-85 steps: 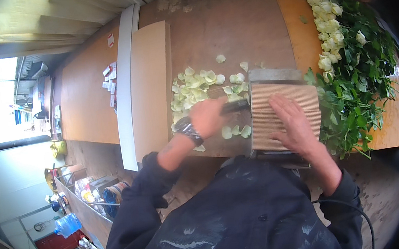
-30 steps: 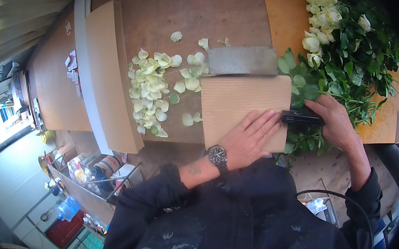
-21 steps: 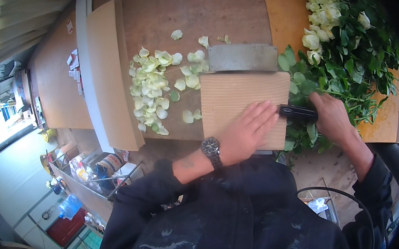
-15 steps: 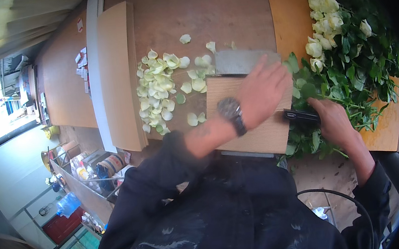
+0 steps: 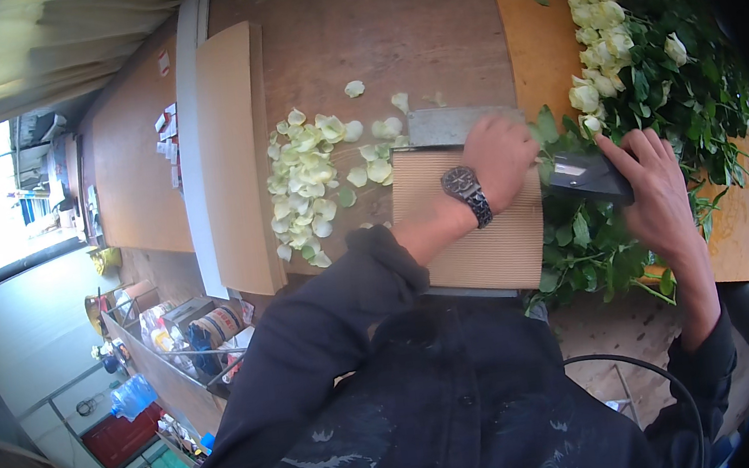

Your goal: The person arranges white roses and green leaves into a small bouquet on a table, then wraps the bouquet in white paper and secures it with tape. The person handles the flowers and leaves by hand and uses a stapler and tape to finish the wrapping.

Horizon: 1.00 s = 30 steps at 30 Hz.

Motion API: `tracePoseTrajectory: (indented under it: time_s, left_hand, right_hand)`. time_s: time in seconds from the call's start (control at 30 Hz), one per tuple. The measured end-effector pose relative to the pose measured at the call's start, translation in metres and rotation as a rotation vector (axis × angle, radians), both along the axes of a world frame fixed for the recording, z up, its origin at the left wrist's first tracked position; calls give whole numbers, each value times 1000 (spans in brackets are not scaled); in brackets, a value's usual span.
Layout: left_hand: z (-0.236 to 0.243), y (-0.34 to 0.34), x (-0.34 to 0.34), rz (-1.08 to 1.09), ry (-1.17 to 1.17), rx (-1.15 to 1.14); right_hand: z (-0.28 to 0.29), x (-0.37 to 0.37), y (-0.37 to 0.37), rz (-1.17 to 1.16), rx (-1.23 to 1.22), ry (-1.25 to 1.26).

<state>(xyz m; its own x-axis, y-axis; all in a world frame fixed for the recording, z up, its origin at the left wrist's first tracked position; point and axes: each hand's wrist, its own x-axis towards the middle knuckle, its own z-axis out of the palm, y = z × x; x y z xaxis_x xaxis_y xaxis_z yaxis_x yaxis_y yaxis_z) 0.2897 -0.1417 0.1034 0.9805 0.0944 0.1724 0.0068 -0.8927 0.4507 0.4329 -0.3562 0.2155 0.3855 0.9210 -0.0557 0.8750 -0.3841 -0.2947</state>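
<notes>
A tan corrugated cardboard sheet (image 5: 470, 250) lies folded in front of me, over a grey metal plate (image 5: 441, 128) that shows along its far edge. My left hand (image 5: 502, 162), with a watch on its wrist, is at the sheet's far right corner, fingers curled over the edge. My right hand (image 5: 661, 194) is closed around a black stapler-like tool (image 5: 590, 179), just right of the sheet and above green leaves (image 5: 586, 241). Its far fingers are partly hidden. What lies inside the folded cardboard is mostly hidden.
Loose pale petals (image 5: 303, 182) are piled left of the sheet. White roses (image 5: 596, 20) with leafy stems lie in a row along the right side. A long cardboard-coloured board (image 5: 235, 167) stands at the left of the brown table (image 5: 369, 38). A black cable (image 5: 643, 365) loops near my right arm.
My right hand has raised and tilted the black tool away from the cardboard's right edge. My left hand's fingers, stretched out before, now curl at the corner. The view has shifted slightly.
</notes>
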Motion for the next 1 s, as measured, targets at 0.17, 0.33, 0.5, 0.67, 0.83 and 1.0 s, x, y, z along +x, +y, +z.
tracePoseTrajectory:
  time_s: [0.17, 0.33, 0.5, 0.67, 0.83, 1.0]
  left_hand:
    - [-7, -6, -6, 48, -276, 35]
    - [-8, -6, -7, 47, -309, 37]
    - [-13, -6, -7, 42, -322, -37]
    - [-18, -8, -8, 66, -299, -72]
    - [-3, -4, -12, 81, -458, -107]
    - [35, -40, -66, 119, -372, -148]
  right_hand:
    - [-9, -4, 29, 167, -34, -244]
    - [-5, -17, 50, 259, -109, -381]
    - [1, -25, 78, 336, -244, -521]
    - [5, -26, 96, 424, -327, -588]
    - [0, -23, 100, 434, -372, -546]
    - [-10, -18, 93, 401, -402, -559]
